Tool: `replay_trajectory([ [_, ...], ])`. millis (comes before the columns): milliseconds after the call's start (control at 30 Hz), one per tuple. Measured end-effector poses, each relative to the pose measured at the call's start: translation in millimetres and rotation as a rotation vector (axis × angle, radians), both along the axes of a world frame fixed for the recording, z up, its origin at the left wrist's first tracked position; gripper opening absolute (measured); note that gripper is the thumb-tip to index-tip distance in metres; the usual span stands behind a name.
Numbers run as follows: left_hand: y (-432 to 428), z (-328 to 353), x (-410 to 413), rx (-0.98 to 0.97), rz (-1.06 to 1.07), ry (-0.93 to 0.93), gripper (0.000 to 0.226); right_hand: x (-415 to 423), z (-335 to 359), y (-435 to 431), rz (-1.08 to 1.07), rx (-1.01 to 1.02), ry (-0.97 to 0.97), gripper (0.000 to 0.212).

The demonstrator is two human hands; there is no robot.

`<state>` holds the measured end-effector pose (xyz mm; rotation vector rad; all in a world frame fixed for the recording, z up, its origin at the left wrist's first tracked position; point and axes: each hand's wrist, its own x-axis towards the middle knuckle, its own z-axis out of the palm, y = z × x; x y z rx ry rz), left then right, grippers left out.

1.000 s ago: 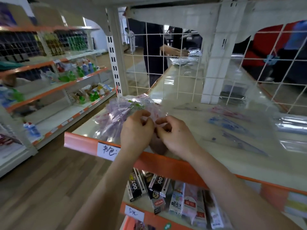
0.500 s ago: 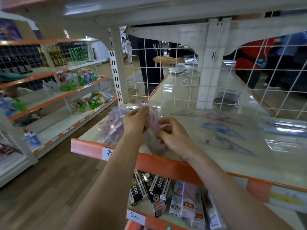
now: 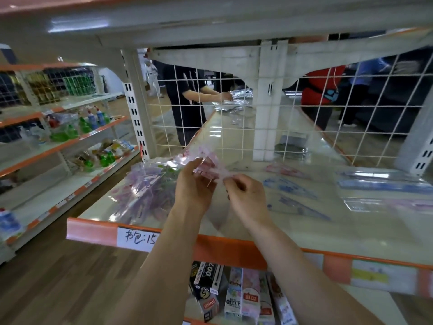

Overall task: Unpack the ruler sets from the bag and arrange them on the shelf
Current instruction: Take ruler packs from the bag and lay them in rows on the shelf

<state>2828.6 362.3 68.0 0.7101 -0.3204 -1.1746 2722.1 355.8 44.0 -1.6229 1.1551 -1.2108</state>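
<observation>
The biggest thing here is the shelf [image 3: 293, 228], a wide pale board with an orange front edge, right in front of me. On its left part lies the bag [image 3: 145, 188]. It is clear and crinkly, and it looks full of pink and purple ruler packs, with a bit of green too. I cannot count them.

On the right part of the shelf are the laid-out sets [image 3: 290, 186]. They lie flat, side by side: a pink one at the back, blue ones nearer me, and long clear packs further right. Under all this is a lower shelf [image 3: 206, 313] with small boxes [image 3: 208, 289] standing in it.

Between the bag and the flat ones, I hold up one ruler set [image 3: 208, 164]. It is pink, in a clear wrapper, and it is off the shelf.

My left hand [image 3: 194, 186] pinches its pink end with thumb and fingers. My right hand [image 3: 246, 198] has its fingers curled and pinches the clear end nearest me.

I think I am at the step where one set is out of the bag and not yet put down. Next I would need to carry it right, lay it flat beside the others, and let go with both hands.
</observation>
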Motion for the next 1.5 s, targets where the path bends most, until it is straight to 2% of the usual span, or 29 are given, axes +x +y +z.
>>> replay_trajectory([
  [133,2,-1,-1,0.035,-0.074,-0.004,0.010,-3,-1,0,-0.004,-0.049,-0.016,0.030],
  [300,1,-2,-4,0.044,-0.122,-0.075,0.012,-19,6,-9,-0.055,-0.127,0.089,0.021],
  [467,-2,-5,-4,0.039,-0.149,-0.176,0.014,-42,23,-20,-0.034,-0.220,0.329,0.017],
  [633,-2,-4,-6,0.115,-0.076,-0.218,0.012,-46,28,-22,-0.001,-0.338,0.587,0.029],
  [800,0,-2,-6,0.161,0.008,-0.239,0.010,-48,26,-23,0.020,-0.404,0.625,0.031],
  [900,0,-2,-6,0.152,0.007,-0.216,0.011,-55,28,-29,0.023,-0.450,0.720,0.031],
  [1167,-5,-1,-7,0.188,-0.116,-0.307,0.007,-84,48,-46,0.060,-0.566,0.968,0.019],
  [1300,-12,2,-7,0.203,-0.207,-0.416,0.007,-97,54,-60,0.053,-0.557,0.992,0.015],
  [1500,-33,6,0,0.226,-0.156,-0.467,0.004,-116,66,-90,0.021,-0.552,1.042,0.018],
])
